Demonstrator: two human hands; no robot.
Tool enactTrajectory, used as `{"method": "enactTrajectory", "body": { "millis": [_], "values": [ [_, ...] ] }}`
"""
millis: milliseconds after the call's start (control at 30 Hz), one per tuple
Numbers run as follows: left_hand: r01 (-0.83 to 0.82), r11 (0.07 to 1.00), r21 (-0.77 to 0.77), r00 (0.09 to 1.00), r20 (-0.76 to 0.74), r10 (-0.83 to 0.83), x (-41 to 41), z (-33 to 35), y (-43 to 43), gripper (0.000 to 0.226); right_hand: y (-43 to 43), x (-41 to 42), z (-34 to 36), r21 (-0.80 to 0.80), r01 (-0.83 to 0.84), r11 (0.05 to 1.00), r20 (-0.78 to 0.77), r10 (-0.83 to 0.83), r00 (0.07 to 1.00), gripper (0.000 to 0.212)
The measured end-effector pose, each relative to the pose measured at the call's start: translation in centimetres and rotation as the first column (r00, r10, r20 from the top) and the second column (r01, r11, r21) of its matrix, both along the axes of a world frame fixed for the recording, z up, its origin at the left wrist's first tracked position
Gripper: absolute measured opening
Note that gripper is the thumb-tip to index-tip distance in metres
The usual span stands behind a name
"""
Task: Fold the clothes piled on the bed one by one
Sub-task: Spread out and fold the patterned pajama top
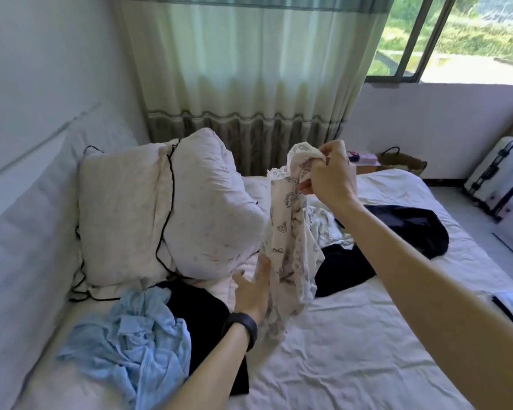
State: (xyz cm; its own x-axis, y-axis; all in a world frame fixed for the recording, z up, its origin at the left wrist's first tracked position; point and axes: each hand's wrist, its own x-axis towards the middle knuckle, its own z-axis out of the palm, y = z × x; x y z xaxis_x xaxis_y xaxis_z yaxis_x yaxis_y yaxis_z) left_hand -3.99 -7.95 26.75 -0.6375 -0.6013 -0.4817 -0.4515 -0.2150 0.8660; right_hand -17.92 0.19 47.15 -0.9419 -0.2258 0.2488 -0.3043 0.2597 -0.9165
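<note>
1. Right hand (pixel 329 173) is raised above the middle of the bed (pixel 353 350). Its fingers (pixel 307 184) are curled and clamped on the bunched, lace-edged top of a printed garment (pixel 288 232).
2. The printed garment is cream with small dark motifs. It hangs straight down from that grip, clear of the pile, and its lower hem is just above the sheet.
3. Left hand (pixel 253 291) is low, at the garment's lower left edge. Its fingers are straight and together, laid against the cloth, with the thumb spread away to the left. A black wristband (pixel 242 328) is on that wrist.
4. Loose clothes lie on the bed:
   - A light blue garment (pixel 131 335) is crumpled at near left.
   - A black garment (pixel 202 315) lies just beside it and partly under the left forearm.
   - A pale garment (pixel 329 226) lies behind the hanging piece.
   - A navy garment (pixel 412 229) is spread to the right, partly hidden by the right forearm.
5. 2 white pillows (pixel 122 214) stand against the headboard at left, with a black cable (pixel 168 208) draped between them.
6. A pale curtain (pixel 243 69) hangs behind the bed, and an open window (pixel 471 34) is at upper right.
7. On the floor at far right are a woven basket (pixel 403 162) and a white suitcase (pixel 504 179) with dark trim.
</note>
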Motion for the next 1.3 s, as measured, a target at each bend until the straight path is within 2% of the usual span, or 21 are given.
{"method": "enactTrajectory", "body": {
  "millis": [67, 133, 200, 267, 333, 400, 467, 533, 567, 633, 733, 833, 933, 1000, 1067, 1133, 1167, 1233, 1300],
  "values": [
    [0.004, 0.991, 0.137, 1.0, 0.027, -0.007, -0.4, -1.2, 1.2, 0.137, 0.2, 0.7, -0.7, -0.087, -0.007, 0.996, 0.044, 0.011, 0.999, 0.029],
    [-0.03, 0.963, 0.266, 0.996, 0.083, 0.008, -0.8, -2.8, 2.2, 0.13, 0.4, 1.1, -1.1, -0.184, -0.027, 0.983, 0.086, 0.044, 0.995, 0.036],
    [-0.022, 0.889, 0.457, 0.988, 0.144, -0.05, -0.8, -3.6, 3.0, 0.088, 0.8, 1.3, -1.4, -0.278, -0.052, 0.959, 0.125, 0.09, 0.988, 0.037],
    [0.048, 0.815, 0.578, 0.986, 0.105, -0.132, -0.9, -4.0, 3.0, 0.041, 1.5, 1.5, -1.6, -0.334, -0.054, 0.941, 0.146, 0.109, 0.983, 0.036],
    [0.073, 0.832, 0.55, 0.987, 0.082, -0.141, -1.0, -3.8, 2.2, 0.022, 2.9, 1.4, -2.1, -0.365, -0.021, 0.931, 0.161, 0.085, 0.983, 0.035],
    [0.013, 0.846, 0.533, 0.999, 0.029, -0.034, -0.8, -2.6, 0.4, 0.028, 5.1, 0.7, -3.4, -0.318, 0.053, 0.947, 0.179, 0.005, 0.984, 0.027],
    [-0.024, 0.812, 0.583, 0.994, -0.073, 0.082, -0.6, -0.6, -2.9, 0.045, 7.9, -0.5, -5.5, -0.149, 0.15, 0.977, 0.188, -0.121, 0.975, 0.012],
    [-0.048, 0.827, 0.56, 0.978, -0.141, 0.152, -0.5, 2.2, -6.7, 0.043, 10.7, -1.5, -8.2, 0.085, 0.218, 0.972, 0.205, -0.231, 0.951, 0.025],
    [-0.061, 0.856, 0.513, 0.969, -0.174, 0.173, -0.6, 3.8, -8.5, 0.038, 11.8, -1.7, -9.7, 0.136, 0.228, 0.964, 0.258, -0.257, 0.931, 0.03],
    [-0.042, 0.902, 0.431, 0.956, -0.245, 0.162, -0.8, 7.1, -10.7, 0.034, 12.9, -1.9, -12.5, 0.105, 0.218, 0.97, 0.439, -0.242, 0.865, 0.024],
    [-0.011, 0.95, 0.311, 0.967, -0.24, 0.09, -1.2, 9.8, -12.2, 0.036, 12.6, -1.3, -15.5, -0.133, 0.222, 0.966, 0.745, -0.05, 0.665, 0.007],
    [0.128, 0.97, 0.205, 0.981, -0.172, -0.093, -1.5, 11.5, -12.9, 0.028, 12.6, -0.8, -16.6, -0.236, 0.181, 0.955, 0.831, 0.102, 0.547, 0.006],
    [0.301, 0.948, 0.103, 0.949, -0.132, -0.287, -1.5, 12.6, -13.3, 0.01, 12.1, -0.1, -16.5, -0.184, -0.074, 0.98, 0.869, 0.197, 0.454, 0.009],
    [0.363, 0.932, 0.019, 0.924, -0.141, -0.357, -1.5, 12.8, -13.6, 0.014, 11.5, 0.3, -17.0, 0.047, -0.33, 0.943, 0.868, 0.125, 0.48, 0.025],
    [0.38, 0.925, 0.03, 0.914, -0.17, -0.37, -1.4, 13.1, -13.8, 0.019, 10.7, 0.9, -18.0, 0.28, -0.522, 0.806, 0.831, 0.068, 0.552, 0.031],
    [0.406, 0.909, 0.098, 0.906, -0.175, -0.386, -1.1, 13.3, -13.9, 0.013, 9.9, 2.0, -19.1, 0.389, -0.606, 0.694, 0.814, 0.049, 0.579, 0.029],
    [0.414, 0.899, 0.14, 0.905, -0.172, -0.39, -0.9, 13.3, -13.9, 0.01, 9.6, 2.4, -19.7, 0.424, -0.606, 0.673, 0.803, 0.03, 0.595, 0.027],
    [0.407, 0.899, 0.165, 0.911, -0.146, -0.386, -0.5, 12.6, -13.8, 0.009, 9.1, 3.1, -20.4, 0.416, -0.55, 0.724, 0.795, 0.005, 0.607, 0.021],
    [0.362, 0.923, 0.132, 0.931, -0.089, -0.353, 0.1, 11.8, -13.4, 0.014, 8.7, 3.5, -21.0, 0.268, -0.4, 0.876, 0.819, 0.011, 0.574, 0.012]
  ]
}}
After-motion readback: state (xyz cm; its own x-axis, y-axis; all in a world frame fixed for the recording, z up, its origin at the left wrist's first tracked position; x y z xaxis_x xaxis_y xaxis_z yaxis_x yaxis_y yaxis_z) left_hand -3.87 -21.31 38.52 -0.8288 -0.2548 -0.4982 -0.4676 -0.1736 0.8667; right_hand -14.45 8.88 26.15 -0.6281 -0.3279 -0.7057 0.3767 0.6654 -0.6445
